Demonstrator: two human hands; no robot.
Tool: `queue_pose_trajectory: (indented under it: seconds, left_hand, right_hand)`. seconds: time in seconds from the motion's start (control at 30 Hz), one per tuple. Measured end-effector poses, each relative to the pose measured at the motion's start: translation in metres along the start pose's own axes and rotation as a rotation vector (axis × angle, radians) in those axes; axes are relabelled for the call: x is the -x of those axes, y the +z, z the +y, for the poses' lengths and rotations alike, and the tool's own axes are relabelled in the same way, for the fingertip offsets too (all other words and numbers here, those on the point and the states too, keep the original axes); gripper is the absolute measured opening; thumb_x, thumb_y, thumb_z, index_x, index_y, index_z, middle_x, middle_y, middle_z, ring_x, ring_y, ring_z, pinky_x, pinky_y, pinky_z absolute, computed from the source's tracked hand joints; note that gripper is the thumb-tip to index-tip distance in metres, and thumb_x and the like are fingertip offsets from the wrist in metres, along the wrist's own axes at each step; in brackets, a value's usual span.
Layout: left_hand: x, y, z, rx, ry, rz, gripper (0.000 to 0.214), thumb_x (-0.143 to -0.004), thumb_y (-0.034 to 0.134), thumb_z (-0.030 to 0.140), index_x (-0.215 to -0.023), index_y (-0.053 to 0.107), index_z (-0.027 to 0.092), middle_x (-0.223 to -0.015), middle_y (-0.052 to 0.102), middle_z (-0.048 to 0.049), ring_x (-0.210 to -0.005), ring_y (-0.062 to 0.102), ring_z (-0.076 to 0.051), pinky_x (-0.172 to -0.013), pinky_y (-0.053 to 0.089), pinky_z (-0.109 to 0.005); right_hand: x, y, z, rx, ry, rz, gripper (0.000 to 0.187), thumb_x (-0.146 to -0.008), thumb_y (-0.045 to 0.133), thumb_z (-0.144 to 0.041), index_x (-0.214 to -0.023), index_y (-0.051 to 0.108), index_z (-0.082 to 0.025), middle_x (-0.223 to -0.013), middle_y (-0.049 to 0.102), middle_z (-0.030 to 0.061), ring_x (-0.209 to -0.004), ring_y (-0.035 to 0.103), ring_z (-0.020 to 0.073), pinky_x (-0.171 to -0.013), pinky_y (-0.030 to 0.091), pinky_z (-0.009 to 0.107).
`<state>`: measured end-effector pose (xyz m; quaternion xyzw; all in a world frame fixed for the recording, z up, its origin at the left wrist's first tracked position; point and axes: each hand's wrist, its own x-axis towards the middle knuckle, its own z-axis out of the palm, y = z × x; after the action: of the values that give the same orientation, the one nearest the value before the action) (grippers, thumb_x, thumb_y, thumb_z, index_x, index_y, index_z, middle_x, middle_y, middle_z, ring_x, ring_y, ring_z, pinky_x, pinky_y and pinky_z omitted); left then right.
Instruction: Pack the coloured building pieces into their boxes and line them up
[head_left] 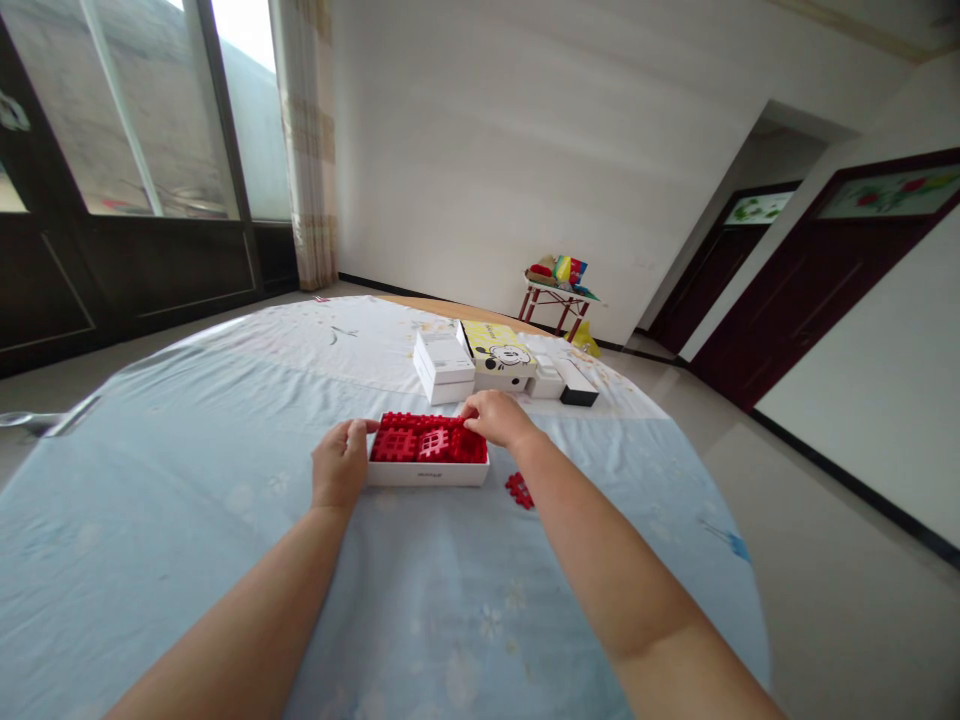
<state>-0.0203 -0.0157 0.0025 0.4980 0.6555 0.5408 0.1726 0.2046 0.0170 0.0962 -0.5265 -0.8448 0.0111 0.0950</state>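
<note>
In front of me on the table lies a shallow white box (429,475) filled with red plastic interlocking building pieces (395,443), some with window-like grids. My left hand (341,468) grips the box's left end, its thumb over the rim and its other fingers curled along the side. Over the far right corner of the box, my right hand (496,416) has its fingers pinched together at a red piece; the fingertips are partly hidden. One loose red building piece (518,490) lies on the cloth right of the box, partly covered by my right forearm.
Behind the box stand a white box (444,367), a yellow cartoon-print box (499,352), a small white box (546,380) and a black-and-white box (579,384). A pale blue cloth (420,610) covers the round table. A small side table (559,292) with colourful items stands by the wall.
</note>
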Motion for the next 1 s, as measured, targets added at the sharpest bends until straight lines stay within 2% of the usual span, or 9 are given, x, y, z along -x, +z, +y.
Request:
queue_pose_trajectory:
  seconds: [0.17, 0.33, 0.5, 0.6, 0.67, 0.77, 0.9, 1.0]
  left_hand:
    - [0.000, 0.000, 0.000, -0.003, 0.004, -0.005, 0.040, -0.078, 0.034, 0.037, -0.081, 0.069, 0.018, -0.085, 0.070, -0.0041, -0.090, 0.060, -0.021, -0.082, 0.043, -0.030]
    - [0.001, -0.001, 0.001, 0.005, 0.011, -0.004, 0.039, -0.077, 0.035, 0.037, -0.079, 0.069, 0.019, -0.086, 0.070, -0.0036, -0.091, 0.060, -0.021, -0.083, 0.043, -0.030]
    - [0.001, -0.001, 0.001, 0.003, 0.032, 0.003, 0.039, -0.078, 0.034, 0.037, -0.078, 0.069, 0.020, -0.085, 0.070, -0.0031, -0.090, 0.061, -0.021, -0.083, 0.044, -0.029]
    - [0.000, 0.000, 0.000, -0.010, 0.030, -0.006, 0.040, -0.078, 0.033, 0.037, -0.078, 0.069, 0.019, -0.086, 0.070, -0.0039, -0.091, 0.061, -0.021, -0.083, 0.043, -0.030]
    - [0.000, 0.000, -0.001, -0.011, 0.027, -0.012, 0.040, -0.078, 0.033, 0.037, -0.079, 0.069, 0.019, -0.088, 0.070, -0.0042, -0.092, 0.060, -0.021, -0.084, 0.043, -0.030]
    - [0.000, 0.000, -0.003, -0.008, 0.027, -0.015, 0.040, -0.078, 0.033, 0.037, -0.080, 0.069, 0.019, -0.088, 0.070, -0.0042, -0.091, 0.060, -0.021, -0.083, 0.043, -0.030]
    - [0.000, 0.000, -0.002, -0.014, 0.037, -0.013, 0.040, -0.078, 0.033, 0.037, -0.079, 0.069, 0.019, -0.087, 0.070, -0.0039, -0.091, 0.061, -0.021, -0.083, 0.044, -0.029]
    - [-0.001, 0.000, -0.001, -0.017, 0.036, -0.016, 0.039, -0.078, 0.034, 0.036, -0.079, 0.069, 0.019, -0.086, 0.070, -0.0036, -0.091, 0.061, -0.021, -0.082, 0.044, -0.029]
  right_hand:
    - [-0.003, -0.004, 0.001, -0.017, -0.001, -0.071, 0.019, -0.069, 0.062, -0.020, -0.083, 0.073, -0.026, -0.081, 0.072, -0.0008, -0.081, 0.064, 0.0151, -0.070, 0.043, 0.021]
    - [-0.002, 0.003, 0.002, -0.078, 0.023, 0.010, 0.019, -0.073, 0.059, -0.019, -0.084, 0.073, -0.025, -0.083, 0.072, -0.0010, -0.081, 0.064, 0.0145, -0.070, 0.044, 0.021]
    - [0.002, -0.005, -0.003, 0.030, 0.017, -0.034, 0.012, -0.073, 0.064, -0.029, -0.080, 0.074, -0.026, -0.079, 0.072, 0.0013, -0.084, 0.062, 0.0179, -0.074, 0.043, 0.024]
    - [0.002, -0.008, -0.005, 0.047, 0.026, 0.015, 0.017, -0.077, 0.060, -0.031, -0.086, 0.073, -0.025, -0.084, 0.072, 0.0030, -0.087, 0.061, 0.0183, -0.075, 0.043, 0.025]
    - [0.001, -0.004, -0.003, 0.023, 0.052, 0.039, 0.020, -0.077, 0.059, -0.027, -0.092, 0.072, -0.025, -0.088, 0.071, 0.0027, -0.086, 0.061, 0.0173, -0.075, 0.043, 0.024]
    - [0.000, 0.004, 0.003, -0.011, 0.051, 0.013, 0.019, -0.077, 0.058, -0.026, -0.090, 0.072, -0.025, -0.086, 0.071, 0.0016, -0.085, 0.061, 0.0166, -0.075, 0.043, 0.024]
    - [-0.001, 0.012, 0.009, -0.010, -0.031, -0.033, 0.021, -0.082, 0.054, -0.026, -0.093, 0.072, -0.027, -0.090, 0.070, 0.0013, -0.089, 0.059, 0.0160, -0.079, 0.042, 0.023]
    - [0.002, 0.018, 0.010, 0.042, -0.059, -0.030, 0.026, -0.086, 0.049, -0.029, -0.101, 0.069, -0.029, -0.098, 0.067, 0.0038, -0.096, 0.056, 0.0183, -0.084, 0.040, 0.027]
